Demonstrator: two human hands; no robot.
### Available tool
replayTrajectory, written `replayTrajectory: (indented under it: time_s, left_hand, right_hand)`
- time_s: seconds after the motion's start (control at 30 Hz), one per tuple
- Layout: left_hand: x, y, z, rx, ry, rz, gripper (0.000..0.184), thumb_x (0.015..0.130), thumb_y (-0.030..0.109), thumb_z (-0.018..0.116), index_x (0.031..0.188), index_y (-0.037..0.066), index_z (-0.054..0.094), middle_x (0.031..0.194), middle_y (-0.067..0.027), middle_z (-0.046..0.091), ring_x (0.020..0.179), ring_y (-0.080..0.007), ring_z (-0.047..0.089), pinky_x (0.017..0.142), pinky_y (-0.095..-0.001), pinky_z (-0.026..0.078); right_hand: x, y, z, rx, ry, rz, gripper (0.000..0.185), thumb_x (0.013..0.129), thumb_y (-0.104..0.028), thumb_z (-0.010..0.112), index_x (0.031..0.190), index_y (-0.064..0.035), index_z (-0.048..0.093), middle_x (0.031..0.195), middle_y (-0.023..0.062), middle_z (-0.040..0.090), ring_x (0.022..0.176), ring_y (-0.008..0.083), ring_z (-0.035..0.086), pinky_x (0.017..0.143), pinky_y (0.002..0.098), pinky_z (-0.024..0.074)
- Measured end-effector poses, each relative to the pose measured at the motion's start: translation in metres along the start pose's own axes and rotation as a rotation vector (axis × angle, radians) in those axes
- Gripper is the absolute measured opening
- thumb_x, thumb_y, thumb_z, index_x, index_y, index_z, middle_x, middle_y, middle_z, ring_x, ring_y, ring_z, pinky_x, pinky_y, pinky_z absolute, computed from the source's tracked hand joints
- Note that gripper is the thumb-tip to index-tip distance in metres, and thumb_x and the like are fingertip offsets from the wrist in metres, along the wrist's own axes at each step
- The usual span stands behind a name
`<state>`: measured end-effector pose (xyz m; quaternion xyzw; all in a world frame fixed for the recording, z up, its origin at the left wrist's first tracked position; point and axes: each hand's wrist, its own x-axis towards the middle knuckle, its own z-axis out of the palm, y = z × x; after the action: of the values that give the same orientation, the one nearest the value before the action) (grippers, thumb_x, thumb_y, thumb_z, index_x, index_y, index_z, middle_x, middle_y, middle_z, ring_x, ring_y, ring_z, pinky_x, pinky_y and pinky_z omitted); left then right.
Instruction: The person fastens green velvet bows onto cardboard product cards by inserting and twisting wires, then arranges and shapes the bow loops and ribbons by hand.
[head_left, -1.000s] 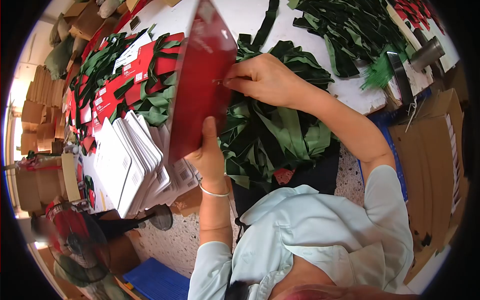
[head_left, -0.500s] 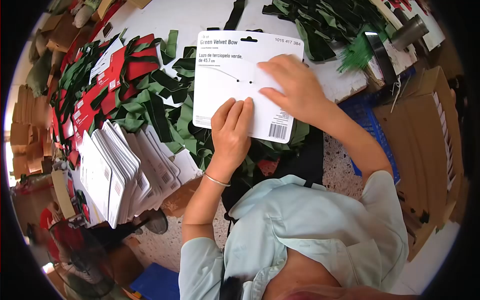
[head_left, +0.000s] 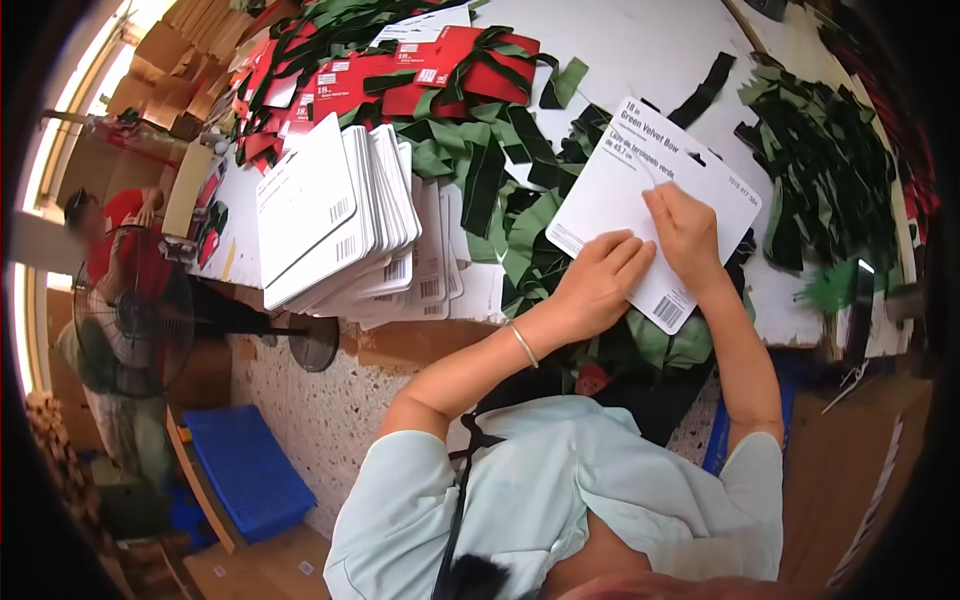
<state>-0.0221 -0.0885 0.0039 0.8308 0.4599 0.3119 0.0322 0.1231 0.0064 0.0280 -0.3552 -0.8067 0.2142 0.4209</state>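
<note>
White card gripped by left fingers, right fingers pinched narrow over it, catch unclear

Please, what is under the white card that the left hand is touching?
Green ribbons show beyond the left and lower edges of the white card. What lies directly beneath its middle is covered, so I cannot tell.

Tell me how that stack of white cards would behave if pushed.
The stack of white cards would likely slide apart, its layers being unevenly fanned. Its cards look fairly stiff, lying flat. Some might drop, sitting near the edge of the white table.
</note>
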Motion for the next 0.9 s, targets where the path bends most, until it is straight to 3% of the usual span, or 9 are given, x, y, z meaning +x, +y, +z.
replayTrajectory:
  time_s: [0.17, 0.27, 0.3, 0.33, 0.4, 0.5, 0.57, 0.63, 0.9]
  left_hand:
    - [-0.001, -0.006, -0.007, -0.295, -0.038, -0.056, 0.070, 0.070, 0.006, 0.074, 0.133, -0.006, 0.044, 0.126, -0.0201, 0.051, 0.121, -0.0403, 0.045, 0.103, -0.0431, 0.039]
    - [0.014, -0.015, 0.006, -0.364, 0.185, -0.184, 0.063, 0.078, 0.002, 0.070, 0.134, -0.005, 0.042, 0.121, -0.0214, 0.052, 0.107, -0.0362, 0.053, 0.092, -0.0405, 0.046]
    - [0.027, -0.012, 0.010, -0.377, 0.301, -0.204, 0.047, 0.080, -0.004, 0.067, 0.125, -0.001, 0.054, 0.110, -0.0165, 0.060, 0.093, -0.0297, 0.060, 0.079, -0.0367, 0.050]
    - [0.033, -0.015, 0.016, -0.385, 0.298, -0.203, 0.047, 0.080, -0.004, 0.067, 0.125, -0.001, 0.054, 0.110, -0.0165, 0.060, 0.093, -0.0297, 0.060, 0.079, -0.0367, 0.050]
    - [0.043, -0.018, 0.026, -0.299, 0.372, -0.160, 0.028, 0.079, -0.006, 0.066, 0.106, 0.000, 0.063, 0.095, -0.0142, 0.063, 0.086, -0.0303, 0.061, 0.074, -0.0367, 0.051]
    - [0.051, -0.016, 0.028, -0.245, 0.412, -0.164, 0.017, 0.076, -0.007, 0.065, 0.091, -0.001, 0.062, 0.083, -0.0152, 0.062, 0.079, -0.0348, 0.060, 0.069, -0.0408, 0.050]
    - [0.050, -0.017, 0.030, -0.246, 0.378, -0.202, 0.018, 0.075, -0.008, 0.064, 0.090, 0.000, 0.060, 0.082, -0.0157, 0.060, 0.078, -0.0348, 0.060, 0.069, -0.0415, 0.049]
    - [0.051, -0.013, 0.028, -0.296, 0.369, -0.269, 0.012, 0.079, -0.006, 0.063, 0.089, 0.000, 0.060, 0.079, -0.0151, 0.058, 0.074, -0.0342, 0.058, 0.066, -0.0406, 0.047]
    - [0.049, -0.018, 0.041, -0.407, 0.328, -0.354, 0.006, 0.084, -0.002, 0.063, 0.087, 0.000, 0.058, 0.074, -0.0126, 0.055, 0.066, -0.0291, 0.054, 0.061, -0.0366, 0.044]
  right_hand:
    - [-0.010, -0.001, -0.011, 0.139, -0.019, 0.022, 0.010, 0.090, -0.008, 0.063, 0.084, -0.0001, 0.059, 0.068, 0.0116, 0.056, 0.056, 0.0259, 0.054, 0.051, 0.0335, 0.0431]
    - [-0.017, -0.008, -0.019, 0.248, -0.007, 0.124, 0.005, 0.086, -0.003, 0.064, 0.086, 0.0003, 0.060, 0.075, 0.0103, 0.060, 0.061, 0.0258, 0.057, 0.053, 0.0326, 0.0452]
    - [-0.018, -0.004, -0.021, 0.117, 0.038, -0.063, 0.005, 0.085, -0.001, 0.065, 0.087, -0.0003, 0.060, 0.077, 0.0097, 0.059, 0.061, 0.0251, 0.058, 0.052, 0.0327, 0.0456]
    - [-0.019, -0.002, -0.023, -0.017, 0.080, -0.248, 0.007, 0.084, 0.000, 0.066, 0.088, -0.0009, 0.061, 0.078, 0.0091, 0.059, 0.062, 0.0245, 0.058, 0.052, 0.0328, 0.0460]
    - [-0.023, -0.001, -0.025, -0.122, 0.063, -0.268, 0.006, 0.084, -0.001, 0.066, 0.087, -0.0019, 0.060, 0.076, 0.0088, 0.056, 0.061, 0.0247, 0.057, 0.051, 0.0337, 0.0457]
    - [-0.024, 0.002, -0.026, -0.260, 0.038, -0.278, 0.009, 0.085, -0.004, 0.065, 0.081, -0.0037, 0.057, 0.072, 0.0083, 0.052, 0.059, 0.0253, 0.057, 0.049, 0.0356, 0.0447]
    - [-0.022, 0.004, -0.022, -0.282, 0.038, -0.245, 0.019, 0.088, -0.010, 0.063, 0.073, -0.0052, 0.052, 0.068, 0.0091, 0.050, 0.058, 0.0263, 0.057, 0.048, 0.0372, 0.0432]
    - [-0.019, 0.011, -0.017, -0.179, 0.050, -0.200, 0.009, 0.086, -0.006, 0.066, 0.080, -0.0019, 0.060, 0.067, 0.0107, 0.054, 0.058, 0.0296, 0.056, 0.051, 0.0387, 0.0437]
    - [-0.011, 0.025, -0.009, -0.027, 0.067, -0.187, 0.012, 0.088, -0.010, 0.064, 0.082, -0.0002, 0.062, 0.071, 0.0117, 0.060, 0.061, 0.0262, 0.059, 0.055, 0.0324, 0.0459]
